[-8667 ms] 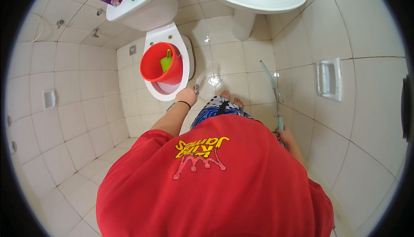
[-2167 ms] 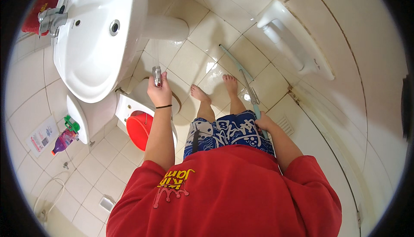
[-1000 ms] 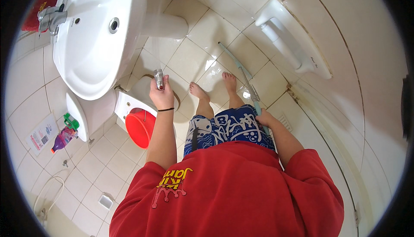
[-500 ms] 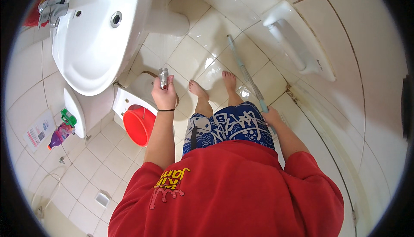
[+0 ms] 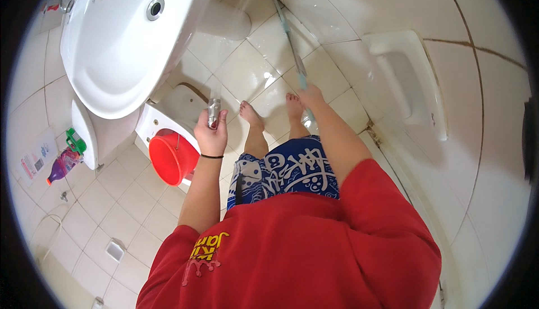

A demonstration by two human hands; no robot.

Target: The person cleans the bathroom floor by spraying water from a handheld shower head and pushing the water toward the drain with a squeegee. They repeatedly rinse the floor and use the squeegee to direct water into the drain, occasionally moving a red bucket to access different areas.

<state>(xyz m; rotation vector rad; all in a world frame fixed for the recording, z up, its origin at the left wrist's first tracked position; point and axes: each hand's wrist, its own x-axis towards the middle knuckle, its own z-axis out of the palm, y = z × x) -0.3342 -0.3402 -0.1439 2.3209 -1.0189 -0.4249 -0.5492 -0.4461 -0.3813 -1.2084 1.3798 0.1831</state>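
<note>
My left hand (image 5: pixel 211 135) is wrapped round a silver hand sprayer (image 5: pixel 214 109), and a faint stream of water leaves its nozzle towards the far floor. My right hand (image 5: pixel 312 96) grips a long, thin pole (image 5: pixel 292 42) with pale blue-green and grey parts. The pole slants away from me, its far end by the wall at the back of the wet tiled floor (image 5: pixel 244 70). What kind of tool it is, I cannot make out. My bare feet stand on the tiles between the two hands.
On the left is a white washbasin (image 5: pixel 120 45) with its pedestal (image 5: pixel 227 22). Below it, a red bucket (image 5: pixel 171 160) sits against the white toilet (image 5: pixel 188 107). A purple bottle (image 5: pixel 63 166) stands nearby. A white ceramic fixture (image 5: pixel 412 78) juts from the right wall.
My right hand has swung forward and to the left, pushing the pole's far end towards the back wall. The sprayer stays in my left hand, slightly lower in view.
</note>
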